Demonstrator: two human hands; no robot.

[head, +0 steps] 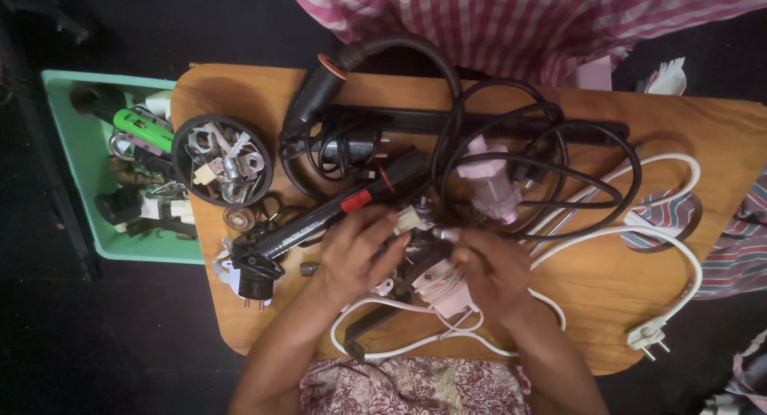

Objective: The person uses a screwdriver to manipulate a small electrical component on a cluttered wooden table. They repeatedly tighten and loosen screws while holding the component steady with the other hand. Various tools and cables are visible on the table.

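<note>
My left hand [357,251] and my right hand [494,270] meet over a small wooden table [607,303]. Between their fingertips they pinch a small pale plastic part [409,220], held above a pink and white device [439,291] with a black piece beside it. The left hand's fingers curl around the part from the left; the right hand's fingers close on a small piece next to it. A long black tool with a red button [343,210] lies just left of my left hand. A white cable [631,231] loops under both wrists.
A round black bowl of metal hardware [221,161] sits at the table's left. A green tray of tools [80,159] stands beyond the left edge. Black cables [527,167], a pink translucent part [491,183], a black plug [254,287] and a white plug [649,335] crowd the tabletop. Pink checked cloth [495,23] lies behind.
</note>
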